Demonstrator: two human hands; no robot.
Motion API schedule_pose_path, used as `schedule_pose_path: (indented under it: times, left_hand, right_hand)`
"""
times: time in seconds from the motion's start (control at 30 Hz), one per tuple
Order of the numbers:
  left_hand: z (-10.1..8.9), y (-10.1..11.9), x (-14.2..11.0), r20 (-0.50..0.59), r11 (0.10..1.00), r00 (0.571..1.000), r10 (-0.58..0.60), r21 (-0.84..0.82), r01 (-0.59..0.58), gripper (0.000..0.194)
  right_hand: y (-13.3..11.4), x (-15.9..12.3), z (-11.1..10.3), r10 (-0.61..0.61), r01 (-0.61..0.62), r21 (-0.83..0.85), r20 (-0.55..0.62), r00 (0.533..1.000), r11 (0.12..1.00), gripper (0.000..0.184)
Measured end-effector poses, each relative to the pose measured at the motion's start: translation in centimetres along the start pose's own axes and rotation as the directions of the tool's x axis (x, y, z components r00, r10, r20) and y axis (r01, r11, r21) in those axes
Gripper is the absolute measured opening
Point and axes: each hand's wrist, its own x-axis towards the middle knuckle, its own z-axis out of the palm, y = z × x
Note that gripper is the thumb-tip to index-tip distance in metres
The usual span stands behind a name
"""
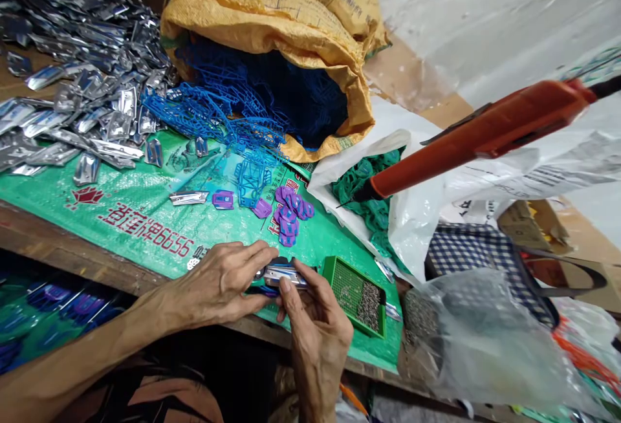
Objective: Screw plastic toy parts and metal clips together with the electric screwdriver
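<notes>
Over the near edge of the bench, my left hand (226,281) and my right hand (315,323) are closed on one small shiny silver part (285,274). A dark plastic piece shows at its underside, largely hidden by my fingers. My right thumb presses on its top face. Just beyond my hands lie a pile of purple plastic pieces (288,216), a single purple piece (222,200), a loose silver part (188,198) and blue plastic frames (252,182). To the right of my right hand sits a green tray (343,284) with small metal screws inside.
A red electric screwdriver (475,138) hangs at the right, its tip over a white bag (422,229) of green parts. A yellow sack (272,19) spills blue frames. Silver parts (97,86) heap at the left. Green sheeting (130,216) covers the bench.
</notes>
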Motion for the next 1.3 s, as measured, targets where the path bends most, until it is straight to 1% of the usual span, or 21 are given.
schedule_pose_path:
  times: [0.07, 0.13, 0.23, 0.3, 0.37, 0.53, 0.67, 0.77, 0.83, 0.9, 0.97, 1.07, 1.13, 1.23, 1.3]
  left_hand:
    - [0.0, 0.0, 0.0, 0.003, 1.000, 1.000, 0.010, 0.014, -0.010, 0.049]
    - [0.0, 0.0, -0.1, 0.012, 1.000, 1.000, 0.007, 0.015, -0.007, 0.050]
    - [0.1, -0.1, -0.2, 0.022, 1.000, 1.000, 0.007, 0.019, -0.007, 0.055]
    - [0.2, -0.2, -0.5, 0.033, 1.000, 0.999, -0.002, 0.029, 0.001, 0.059]
    - [0.3, -0.2, -0.7, 0.046, 0.999, 0.999, -0.006, 0.033, 0.004, 0.060]
    - [0.1, -0.2, -0.8, 0.031, 0.999, 1.000, 0.004, 0.047, -0.006, 0.059]
    - [-0.2, -0.2, -0.4, 0.035, 0.999, 0.999, 0.025, 0.028, -0.026, 0.062]
    - [-0.2, -0.4, -0.6, 0.048, 0.999, 0.998, 0.039, 0.027, -0.040, 0.057]
    - [-0.2, -0.6, -0.9, 0.054, 0.999, 0.998, 0.035, 0.028, -0.036, 0.053]
    - [-0.1, -0.7, -1.3, 0.047, 1.000, 0.999, 0.010, 0.011, -0.010, 0.055]
    - [-0.1, -0.9, -1.6, 0.042, 0.999, 0.999, -0.016, -0.038, 0.018, 0.055]
    - [-0.3, -1.1, -1.6, 0.051, 0.990, 0.998, -0.029, -0.134, 0.035, 0.049]
    - [-0.4, -1.2, -1.2, 0.045, 0.982, 0.998, -0.037, -0.183, 0.045, 0.043]
    - [-0.5, -0.9, -0.5, 0.015, 0.968, 0.993, -0.116, -0.222, 0.117, 0.034]
    - [-0.7, -0.5, 0.0, 0.033, 0.952, 0.981, -0.191, -0.236, 0.193, 0.031]
  right_hand:
    - [0.1, 0.1, -0.2, -0.079, 0.079, -0.072, 0.003, 0.997, 0.994, 0.026]
    - [0.1, 0.2, -0.3, -0.186, 0.185, -0.165, 0.011, 0.983, 0.969, 0.023]
    - [0.1, 0.0, -0.4, -0.358, 0.352, -0.327, 0.043, 0.933, 0.877, 0.022]
    - [0.1, -0.1, -0.4, -0.427, 0.420, -0.387, 0.074, 0.901, 0.820, 0.024]
    - [0.2, -0.1, -0.3, -0.460, 0.457, -0.404, 0.095, 0.883, 0.792, 0.023]
    - [0.3, -0.3, -0.1, -0.494, 0.474, -0.467, 0.088, 0.865, 0.747, 0.022]
    - [0.6, -0.4, 0.0, -0.538, 0.520, -0.473, 0.110, 0.836, 0.711, 0.026]
    - [0.9, -0.3, -0.1, -0.523, 0.515, -0.449, 0.117, 0.844, 0.730, 0.026]
    - [1.3, -0.2, -0.1, -0.514, 0.507, -0.424, 0.108, 0.851, 0.750, 0.031]
    - [1.6, -0.2, 0.0, -0.515, 0.502, -0.411, 0.088, 0.853, 0.761, 0.036]
    - [1.9, -0.2, 0.1, -0.512, 0.498, -0.389, 0.077, 0.856, 0.775, 0.034]
    - [2.2, -0.3, 0.2, -0.504, 0.493, -0.320, 0.054, 0.862, 0.809, 0.028]
    - [2.4, -0.4, 0.3, -0.507, 0.492, -0.294, 0.029, 0.861, 0.819, 0.029]
    - [2.5, -0.4, 0.5, -0.505, 0.482, -0.276, -0.016, 0.863, 0.831, 0.034]
    - [2.5, -0.3, 0.5, -0.497, 0.475, -0.244, -0.036, 0.867, 0.846, 0.035]
